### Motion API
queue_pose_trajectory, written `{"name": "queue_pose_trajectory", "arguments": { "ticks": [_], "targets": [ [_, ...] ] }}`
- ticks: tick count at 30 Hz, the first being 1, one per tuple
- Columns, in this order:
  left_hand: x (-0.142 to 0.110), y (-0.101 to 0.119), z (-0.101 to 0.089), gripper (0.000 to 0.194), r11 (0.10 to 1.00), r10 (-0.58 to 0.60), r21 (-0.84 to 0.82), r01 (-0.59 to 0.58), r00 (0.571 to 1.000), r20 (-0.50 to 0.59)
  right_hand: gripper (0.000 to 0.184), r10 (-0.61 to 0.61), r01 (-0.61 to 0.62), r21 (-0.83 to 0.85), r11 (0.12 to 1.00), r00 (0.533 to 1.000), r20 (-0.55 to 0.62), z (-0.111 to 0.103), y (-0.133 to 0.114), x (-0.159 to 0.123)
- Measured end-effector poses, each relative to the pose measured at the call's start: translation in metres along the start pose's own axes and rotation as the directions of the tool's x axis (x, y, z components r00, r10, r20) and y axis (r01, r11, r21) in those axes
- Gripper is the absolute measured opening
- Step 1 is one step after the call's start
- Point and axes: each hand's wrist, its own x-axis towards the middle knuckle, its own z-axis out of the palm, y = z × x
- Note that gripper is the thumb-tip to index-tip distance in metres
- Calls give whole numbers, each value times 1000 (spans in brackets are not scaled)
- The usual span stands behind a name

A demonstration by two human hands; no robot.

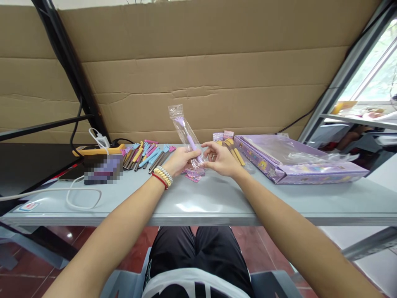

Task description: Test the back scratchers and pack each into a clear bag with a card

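A purple back scratcher (190, 140) with a small claw-shaped head lies inside a clear plastic bag (175, 111), tilted over the table. My left hand (180, 160) is closed around its lower handle through the bag, thumb on top. At the bag's lower end, my right hand (222, 159) pinches the plastic between thumb and fingertips. Below both hands lie small pink printed cards (194, 176). To the left is a pile of back scratchers (145, 154) in blue, yellow and pink. Just beyond my right hand are yellow back scratchers (235, 151).
A purple printed box (319, 173) with plastic film inside stands on the right of the grey table (204, 203). On the left are a blurred-out object (104, 169), a yellow-edged device (119, 150) and a white cable (83, 189). Cardboard (198, 70) closes off the back.
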Motion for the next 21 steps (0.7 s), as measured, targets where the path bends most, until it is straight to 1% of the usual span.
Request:
{"name": "queue_pose_trajectory", "arguments": {
  "ticks": [2,4,8,11,14,16,18,21],
  "targets": [
    [0,0,-1,27,1000,3,-4,-3,1000,5,61,-11,11,-18,1000,1000,-11,2,0,-1],
    [0,0,-1,27,1000,6,-14,-6,1000,9,61,-4,4,-26,1000,1000,2,4,0,-2],
    [-1,3,-2,28,1000,27,2,-27,1000,3,60,45,-44,-19,999,998,44,3,-1,-3],
    [0,6,-4,29,998,65,7,-65,998,-21,63,108,-116,77,990,990,92,1,-4,-2],
    [1,9,-8,29,993,116,-6,-117,990,-77,72,161,-197,207,958,971,176,-1,-6,-2],
    [1,10,-10,28,990,139,-2,-139,985,-99,75,143,-207,281,937,962,233,-2,-6,-2],
    [2,10,-11,26,990,143,4,-143,985,-99,76,84,-177,334,926,958,273,-3,-6,-3],
    [3,10,-13,25,991,132,10,-132,985,-111,71,13,-134,367,921,949,315,-5,-6,-3]
  ]
}}
